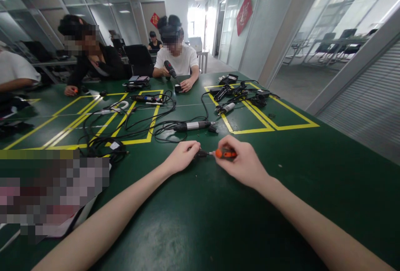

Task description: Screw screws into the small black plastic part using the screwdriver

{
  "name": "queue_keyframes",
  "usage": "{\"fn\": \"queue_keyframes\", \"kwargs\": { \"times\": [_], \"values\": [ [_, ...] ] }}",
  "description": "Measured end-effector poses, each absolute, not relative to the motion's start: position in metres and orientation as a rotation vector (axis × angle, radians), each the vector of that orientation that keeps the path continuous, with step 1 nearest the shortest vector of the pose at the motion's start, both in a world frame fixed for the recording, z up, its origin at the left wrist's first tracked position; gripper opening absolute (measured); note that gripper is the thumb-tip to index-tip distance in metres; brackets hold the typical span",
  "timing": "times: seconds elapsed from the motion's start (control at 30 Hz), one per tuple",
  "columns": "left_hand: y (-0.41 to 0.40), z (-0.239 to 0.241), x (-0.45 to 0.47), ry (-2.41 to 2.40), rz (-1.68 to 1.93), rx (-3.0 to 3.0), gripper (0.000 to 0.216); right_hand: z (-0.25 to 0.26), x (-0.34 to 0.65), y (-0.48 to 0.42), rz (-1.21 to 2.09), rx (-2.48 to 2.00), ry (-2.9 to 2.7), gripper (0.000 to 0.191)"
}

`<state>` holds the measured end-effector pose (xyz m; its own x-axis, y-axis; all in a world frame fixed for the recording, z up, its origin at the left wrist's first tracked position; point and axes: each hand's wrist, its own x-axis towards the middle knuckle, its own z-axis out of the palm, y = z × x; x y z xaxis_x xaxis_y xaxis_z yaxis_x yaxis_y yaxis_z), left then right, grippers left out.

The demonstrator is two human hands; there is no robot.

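Observation:
Low over the green table (193, 212), my right hand (245, 160) is closed around a screwdriver (231, 153) with an orange and black handle. Its short metal shaft points left and meets a small black part (202, 153). That part is pinched in the fingers of my left hand (183, 157), which cover its left end; I cannot make out its exact kind. Just beyond my hands lies a grey and black pen-shaped power tool (193, 126) with a cable, and a small black piece (213, 129) sits beside its tip.
Yellow tape (253, 131) marks areas on the table. Tangled black cables (125, 125) and tools lie at left, with another pile of tools (229, 91) at far right. Across the table a person (178, 58) holds a power drill (169, 69). Another person (103, 64) sits further left.

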<state>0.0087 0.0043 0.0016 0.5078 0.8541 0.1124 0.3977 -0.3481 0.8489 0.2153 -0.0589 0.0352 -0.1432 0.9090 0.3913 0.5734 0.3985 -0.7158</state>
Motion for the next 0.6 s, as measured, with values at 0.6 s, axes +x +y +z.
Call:
{"fn": "queue_keyframes", "kwargs": {
  "times": [0.6],
  "values": [
    [-0.001, 0.001, 0.012, 0.990, 0.659, 2.105, 0.040, 0.020, 0.198, -0.049, 0.571, -1.528, -2.098, 0.022]
  ]
}}
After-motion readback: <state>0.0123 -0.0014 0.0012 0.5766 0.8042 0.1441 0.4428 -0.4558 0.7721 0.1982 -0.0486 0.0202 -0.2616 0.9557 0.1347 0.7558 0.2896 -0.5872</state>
